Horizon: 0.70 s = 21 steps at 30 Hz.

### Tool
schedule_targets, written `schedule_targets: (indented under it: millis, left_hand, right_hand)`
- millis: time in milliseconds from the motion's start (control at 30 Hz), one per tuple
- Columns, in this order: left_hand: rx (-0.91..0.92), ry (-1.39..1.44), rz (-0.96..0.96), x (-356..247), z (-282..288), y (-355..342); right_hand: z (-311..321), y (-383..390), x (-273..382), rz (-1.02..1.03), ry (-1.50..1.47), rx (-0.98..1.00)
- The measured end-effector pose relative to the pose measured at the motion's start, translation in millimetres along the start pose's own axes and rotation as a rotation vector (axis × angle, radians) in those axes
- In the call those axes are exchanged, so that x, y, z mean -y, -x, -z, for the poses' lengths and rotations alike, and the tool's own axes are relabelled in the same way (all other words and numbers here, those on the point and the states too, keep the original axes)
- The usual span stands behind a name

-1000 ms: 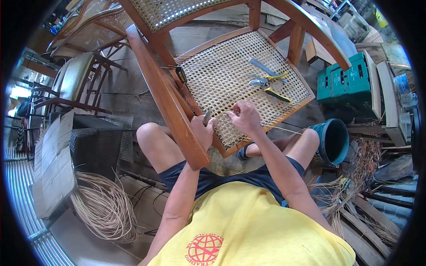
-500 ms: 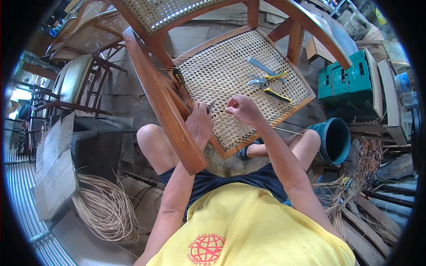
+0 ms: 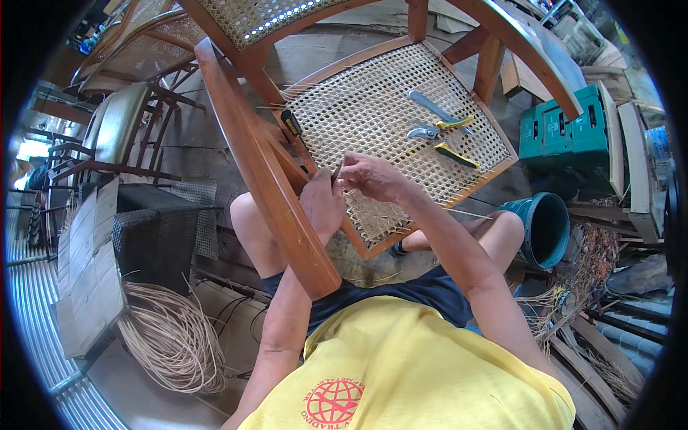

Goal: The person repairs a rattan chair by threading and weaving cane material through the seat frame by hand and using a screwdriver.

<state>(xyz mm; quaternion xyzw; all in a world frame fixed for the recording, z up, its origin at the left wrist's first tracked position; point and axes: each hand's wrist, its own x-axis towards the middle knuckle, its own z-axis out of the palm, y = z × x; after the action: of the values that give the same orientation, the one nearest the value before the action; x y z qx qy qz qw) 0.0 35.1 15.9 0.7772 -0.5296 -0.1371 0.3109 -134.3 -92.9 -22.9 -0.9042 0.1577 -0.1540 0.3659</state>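
Note:
A wooden armchair [image 3: 269, 175] with a woven cane seat [image 3: 380, 89] stands in front of my knees. My left hand [image 3: 322, 204] is closed at the seat's left edge beside the armrest, around a small dark flat piece that sticks up past the fingers; its kind is unclear. Over the weave, my right hand [image 3: 373, 178] is closed with pinched fingertips against that piece. Whether it also pinches a cane strand is hidden. Cutters [image 3: 430, 131] with yellow-and-black handles lie on the seat, touching a blue-grey tool [image 3: 430, 107]. A black-and-yellow handle [image 3: 291, 122] rests at the seat's left rail.
A coil of cane [image 3: 172, 337] lies at lower left near a cardboard sheet [image 3: 89, 265]. Other chairs [image 3: 122, 129] stand at far left. To the right are green crates [image 3: 566, 129], a teal bucket [image 3: 534, 229] and loose fibres [image 3: 595, 258].
My right hand has moved left and closed in on my left hand, its fingertips now at the dark piece. The chair appears shifted slightly right in view.

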Motion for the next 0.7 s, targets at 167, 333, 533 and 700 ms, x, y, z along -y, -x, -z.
schedule_targets:
  millis: [167,333,533,700]
  left_hand:
    - [-0.14,-0.129,0.026,-11.9,17.6,-1.0]
    - [-0.16,-0.161,0.056,-7.5,16.4,-8.0]
    - [-0.029,-0.047,0.043,-25.2,46.7,-3.4]
    - [0.148,-0.257,0.007,5.0,35.7,13.5]
  right_hand:
    - [-18.5,-25.3,11.7,-0.01,-0.066,-0.191]
    - [-22.6,-42.9,8.8,-0.061,-0.056,-0.176]
    - [-4.7,-38.3,-4.6,-0.209,-0.394,-0.085]
    - [11.3,-15.1,13.0,-0.512,-0.772,-0.206]
